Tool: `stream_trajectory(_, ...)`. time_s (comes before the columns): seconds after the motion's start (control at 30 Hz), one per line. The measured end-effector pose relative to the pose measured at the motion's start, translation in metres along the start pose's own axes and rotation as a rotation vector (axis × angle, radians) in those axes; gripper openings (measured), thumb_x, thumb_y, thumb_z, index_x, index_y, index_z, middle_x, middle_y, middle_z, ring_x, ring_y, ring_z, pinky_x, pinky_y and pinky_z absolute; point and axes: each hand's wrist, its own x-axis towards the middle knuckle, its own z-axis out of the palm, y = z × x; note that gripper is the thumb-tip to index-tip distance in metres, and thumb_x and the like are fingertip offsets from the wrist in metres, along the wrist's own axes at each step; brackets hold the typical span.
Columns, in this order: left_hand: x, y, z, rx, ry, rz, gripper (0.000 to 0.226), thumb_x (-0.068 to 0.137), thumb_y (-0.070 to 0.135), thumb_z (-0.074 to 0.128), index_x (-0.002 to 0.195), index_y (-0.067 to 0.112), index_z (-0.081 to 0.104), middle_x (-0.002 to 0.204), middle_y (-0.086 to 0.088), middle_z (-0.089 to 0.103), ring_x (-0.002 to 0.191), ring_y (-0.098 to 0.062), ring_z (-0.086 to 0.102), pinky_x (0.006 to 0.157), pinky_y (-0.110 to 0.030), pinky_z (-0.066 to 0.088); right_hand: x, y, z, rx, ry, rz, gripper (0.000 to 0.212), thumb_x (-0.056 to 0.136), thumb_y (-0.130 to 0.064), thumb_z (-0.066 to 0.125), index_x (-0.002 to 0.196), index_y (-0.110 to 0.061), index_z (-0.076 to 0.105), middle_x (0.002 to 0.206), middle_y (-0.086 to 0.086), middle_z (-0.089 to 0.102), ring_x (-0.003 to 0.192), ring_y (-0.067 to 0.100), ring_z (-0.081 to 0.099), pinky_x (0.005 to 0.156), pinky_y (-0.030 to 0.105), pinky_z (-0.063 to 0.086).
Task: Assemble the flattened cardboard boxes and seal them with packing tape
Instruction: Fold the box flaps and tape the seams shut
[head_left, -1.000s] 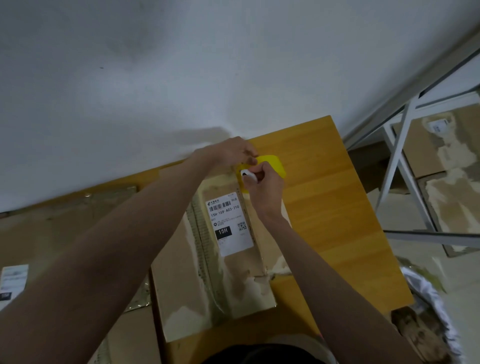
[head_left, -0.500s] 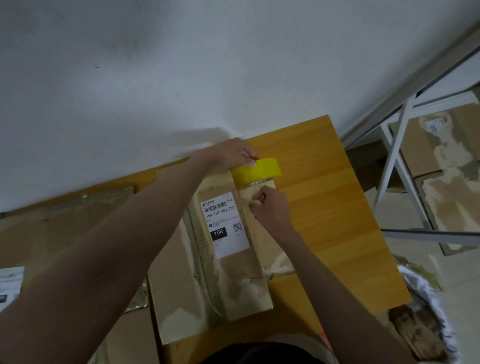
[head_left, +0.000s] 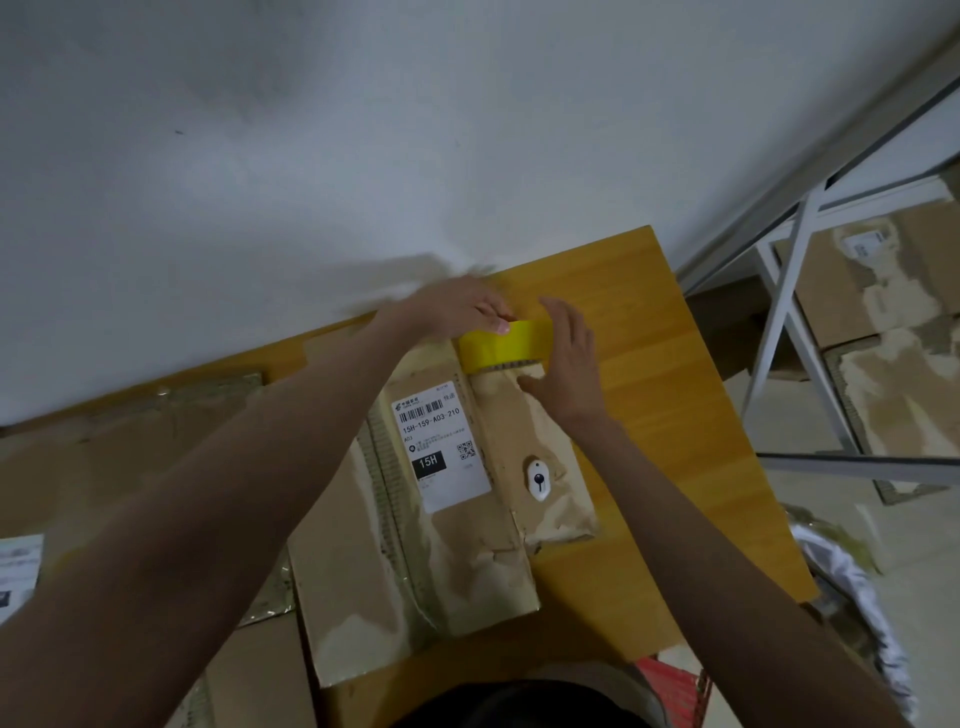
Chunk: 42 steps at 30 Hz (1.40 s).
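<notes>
Left hand grip on yellow tape roll, right hand flat against it, atop cardboard box; white cutter lies on box, table under, metal rack right.

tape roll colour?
Bright yellow; the tape roll at the box's far end shows best in head view.

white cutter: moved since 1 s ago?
Yes. The white cutter went from the right hand near the yellow tape to lying lower on the box, beside the shipping label.
</notes>
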Motion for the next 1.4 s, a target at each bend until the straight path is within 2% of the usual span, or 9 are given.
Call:
stream_trajectory(0.1,-0.005,0.008,0.002,-0.018,0.033,0.02,0.023,0.087,0.03,0.075,0.108,0.021,0.074,0.101,0.008,0.073,0.101,-0.006,0.066,0.091,-0.027,0.046,0.022,-0.007,-0.008,-0.072,-0.121,-0.042,0.058,0.078,-0.006,0.074,0.132,-0.011,0.053,0.133,0.012,0.049,0.124,0.035,0.042,0.086,0.042,0.043)
stream_trajectory(0.2,-0.019,0.016,0.001,-0.099,0.235,0.064,0.02,0.087,0.028,0.075,0.105,0.021,0.075,0.106,0.009,0.073,0.1,0.004,0.062,0.092,-0.02,0.043,0.019,-0.001,-0.014,-0.015,-0.064,0.009,0.046,0.076,-0.007,0.077,0.118,-0.008,0.057,0.118,0.011,0.053,0.101,0.031,0.051,0.07,0.037,0.038)
stream_trajectory(0.3,-0.036,0.021,0.005,-0.108,0.419,-0.009,0.047,0.084,0.039,0.078,0.124,0.019,0.067,0.127,0.0,0.064,0.122,-0.012,0.056,0.105,-0.029,0.042,0.0,0.009,-0.02,0.081,0.027,0.077,0.045,0.074,-0.009,0.082,0.111,-0.007,0.056,0.105,0.005,0.049,0.085,0.024,0.049,0.065,0.032,0.034)
stream_trajectory(0.4,-0.051,0.028,0.028,-0.053,0.338,-0.185,0.088,0.07,0.064,0.08,0.142,0.022,0.052,0.148,-0.004,0.047,0.136,-0.019,0.044,0.11,-0.031,0.034,-0.021,0.014,-0.024,0.106,0.073,0.088,0.045,0.073,-0.013,0.084,0.107,-0.01,0.055,0.101,-0.001,0.046,0.08,0.017,0.044,0.057,0.022,0.028)
stream_trajectory(0.47,-0.057,0.036,0.046,-0.033,0.336,-0.194,0.095,0.065,0.07,0.078,0.143,0.021,0.052,0.149,-0.002,0.045,0.136,-0.018,0.043,0.102,-0.025,0.031,-0.035,0.012,-0.027,0.103,0.09,0.079,0.044,0.073,-0.014,0.085,0.105,-0.011,0.055,0.099,-0.003,0.044,0.078,0.014,0.042,0.054,0.016,0.025)
stream_trajectory(0.67,-0.078,0.06,0.077,-0.049,0.441,-0.048,0.07,0.07,0.057,0.082,0.125,0.015,0.066,0.121,-0.002,0.057,0.103,-0.014,0.06,0.088,-0.029,0.048,-0.073,0.007,-0.035,0.169,0.112,0.092,0.044,0.069,-0.011,0.087,0.098,-0.008,0.054,0.099,0.003,0.049,0.081,0.016,0.043,0.058,0.02,0.028)
stream_trajectory(0.9,-0.106,0.085,0.109,-0.079,0.577,0.0,0.055,0.076,0.034,0.084,0.123,0.011,0.069,0.113,-0.002,0.057,0.102,-0.019,0.06,0.09,-0.035,0.05,-0.107,0.003,-0.043,0.203,0.081,0.104,0.042,0.075,-0.017,0.085,0.099,-0.006,0.051,0.101,0.009,0.047,0.087,0.019,0.041,0.065,0.023,0.026)
stream_trajectory(1.07,-0.119,0.099,0.127,-0.061,0.66,-0.046,0.042,0.077,0.027,0.082,0.116,0.014,0.072,0.11,0.003,0.061,0.094,-0.012,0.06,0.073,-0.015,0.037,-0.128,0.0,-0.045,0.274,0.049,0.133,0.044,0.079,-0.021,0.083,0.106,-0.004,0.052,0.106,0.009,0.045,0.095,0.025,0.045,0.075,0.033,0.04)
stream_trajectory(1.4,-0.137,0.121,0.14,-0.268,0.753,-0.042,0.013,0.08,0.0,0.076,0.092,0.005,0.073,0.085,-0.004,0.069,0.083,-0.019,0.065,0.08,-0.036,0.054,-0.155,0.001,-0.052,0.435,0.038,0.122,0.038,0.086,-0.029,0.076,0.107,-0.007,0.053,0.107,0.009,0.049,0.096,0.024,0.05,0.075,0.037,0.045)
